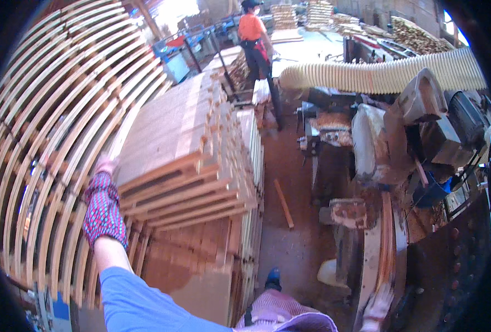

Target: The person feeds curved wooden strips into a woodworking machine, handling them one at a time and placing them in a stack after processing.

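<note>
My left hand (107,166), in a pinkish glove below a dotted sleeve cover, is at the left edge of a stack of wooden panels (165,124). Its fingers are blurred and partly hidden, so their grip does not show. The panels lie in uneven layers, with notched ends on the right side. Low on the right, my right hand (377,310), in a pale glove, is at the near end of long, narrow wooden strips (387,243). Its fingers seem closed on them, though blur softens the outline. The strips lie along a machine bed (369,257).
A tall slatted wooden rack (51,149) curves along the left. Machinery (373,141) and a ribbed hose (378,74) occupy the right. A loose wooden stick (283,203) lies on the aisle floor (289,243). Farther off stands a person in an orange top (252,27).
</note>
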`<move>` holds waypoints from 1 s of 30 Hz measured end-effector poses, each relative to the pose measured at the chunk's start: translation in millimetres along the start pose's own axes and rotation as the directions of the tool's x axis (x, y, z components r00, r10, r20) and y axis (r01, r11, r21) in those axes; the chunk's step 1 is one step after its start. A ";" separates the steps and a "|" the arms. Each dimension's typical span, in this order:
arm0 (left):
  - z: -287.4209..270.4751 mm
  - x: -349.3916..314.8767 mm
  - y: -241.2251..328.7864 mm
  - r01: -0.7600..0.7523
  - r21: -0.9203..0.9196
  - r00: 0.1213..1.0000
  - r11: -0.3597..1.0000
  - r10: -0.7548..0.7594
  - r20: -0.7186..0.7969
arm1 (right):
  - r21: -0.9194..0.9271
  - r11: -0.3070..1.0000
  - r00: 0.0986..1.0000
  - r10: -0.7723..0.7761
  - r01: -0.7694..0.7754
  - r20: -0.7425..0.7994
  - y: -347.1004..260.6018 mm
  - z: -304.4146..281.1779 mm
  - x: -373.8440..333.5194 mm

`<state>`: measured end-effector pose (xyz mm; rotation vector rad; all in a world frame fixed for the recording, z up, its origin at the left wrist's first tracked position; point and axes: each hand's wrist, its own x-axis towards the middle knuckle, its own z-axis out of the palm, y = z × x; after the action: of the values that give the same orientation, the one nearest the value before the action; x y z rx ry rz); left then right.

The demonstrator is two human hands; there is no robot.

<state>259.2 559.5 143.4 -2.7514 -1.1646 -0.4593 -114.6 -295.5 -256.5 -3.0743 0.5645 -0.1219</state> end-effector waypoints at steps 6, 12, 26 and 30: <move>-0.3 2.7 35.4 0.099 0.013 0.952 0.995 -0.099 0.289 | 0.061 0.998 1.000 0.001 -0.003 0.026 7.9 -8.3 117.2; -62.2 -83.7 32.8 0.053 -0.683 0.847 0.729 0.329 0.417 | 0.248 0.965 0.985 0.120 -0.087 -0.121 -54.1 -33.1 193.5; -1.9 -651.4 178.8 0.712 -0.673 0.396 -0.203 0.907 0.145 | 0.995 -0.061 0.954 -0.284 0.083 -0.097 -166.1 -179.1 -31.4; 16.6 -713.2 191.0 0.837 -0.543 0.242 -0.063 0.934 0.264 | 0.776 0.631 0.995 -0.079 0.003 0.060 -45.1 -138.5 -107.5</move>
<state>-69.5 -55.6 -99.8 -4.6219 0.2664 2.4232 -209.7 -215.1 -125.2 -2.2137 0.3072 -0.1726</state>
